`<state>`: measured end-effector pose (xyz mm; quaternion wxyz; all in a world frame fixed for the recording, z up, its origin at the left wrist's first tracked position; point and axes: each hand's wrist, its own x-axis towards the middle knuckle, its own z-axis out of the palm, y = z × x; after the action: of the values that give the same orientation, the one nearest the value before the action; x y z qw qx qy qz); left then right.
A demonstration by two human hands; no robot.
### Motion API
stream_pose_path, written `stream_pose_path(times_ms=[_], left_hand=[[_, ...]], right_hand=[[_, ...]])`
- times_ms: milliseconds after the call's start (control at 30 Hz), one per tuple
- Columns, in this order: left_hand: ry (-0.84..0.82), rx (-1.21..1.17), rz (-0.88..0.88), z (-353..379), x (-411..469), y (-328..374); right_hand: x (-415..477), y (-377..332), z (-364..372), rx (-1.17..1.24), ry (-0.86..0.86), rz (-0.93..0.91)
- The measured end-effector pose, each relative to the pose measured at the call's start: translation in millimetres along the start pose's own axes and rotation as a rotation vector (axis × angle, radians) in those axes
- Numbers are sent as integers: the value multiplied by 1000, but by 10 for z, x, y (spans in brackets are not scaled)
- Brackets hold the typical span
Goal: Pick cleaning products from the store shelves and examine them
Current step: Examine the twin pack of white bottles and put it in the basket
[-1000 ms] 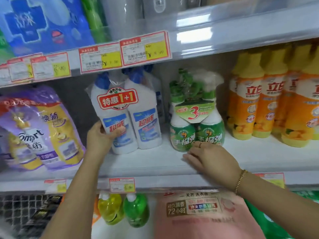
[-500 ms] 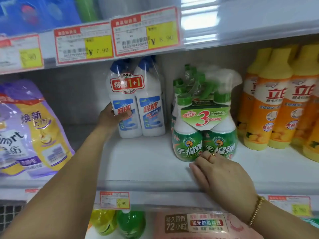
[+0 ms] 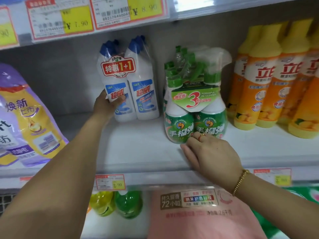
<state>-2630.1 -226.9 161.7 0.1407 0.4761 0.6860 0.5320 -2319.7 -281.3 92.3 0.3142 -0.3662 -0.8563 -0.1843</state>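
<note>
Our left hand [image 3: 107,106] was clamped on the twin pack [image 3: 136,94], fingers behind the left bottle and thumb across its blue label. The pack stood upright toward the back of the shelf [image 3: 138,152]. We could not tell whether its base had left the board. Our right hand [image 3: 210,156] lay flat and open on the shelf, well apart from the left, its fingertips touching the foot of the spray pack [image 3: 195,109].

We judged the twin pack fairly heavy: two full bottles, stiff in the body but wrapped in glossy, loose film that would slide under the skin. With only one bottle gripped low down, we expected the other to sag and twist the load. A better hold would be round the waist where the bottles meet, or with the second hand under the base.

Room was best to the left, where bare shelf opened between the pack and the purple bag [image 3: 25,118]. To the right the spray pack stood just beside it, with the orange bottles [image 3: 269,94] beyond. Overhead the tag rail [image 3: 77,19] hung low, so we reckoned the pack should come straight forward over the front lip, not upward.
</note>
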Motion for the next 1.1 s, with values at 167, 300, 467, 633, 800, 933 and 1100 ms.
stream_pose_path(times_ms=[167, 300, 467, 633, 800, 933, 1100], left_hand=[[271, 199, -35, 60, -747, 435], [181, 76, 351, 140, -1919, 678], [-387, 109, 269, 745, -3219, 751], [-898, 201, 149, 1724, -4106, 546], [-1090, 347, 187, 2532, -4731, 298], [-1060, 450, 155, 2872, -4907, 201], [-982, 377, 108, 2887, -4925, 138]], right_hand=[[9, 49, -63, 91, -6, -33], [-91, 109, -302, 303, -140, -119], [-772, 604, -974, 411, -98, -67], [-1891, 1445, -1387, 246, -545, 167], [-3024, 1836, -1578, 429, -898, 427], [-3723, 1820, -1433, 539, -857, 597], [-4024, 1639, -1131, 399, -756, 602]])
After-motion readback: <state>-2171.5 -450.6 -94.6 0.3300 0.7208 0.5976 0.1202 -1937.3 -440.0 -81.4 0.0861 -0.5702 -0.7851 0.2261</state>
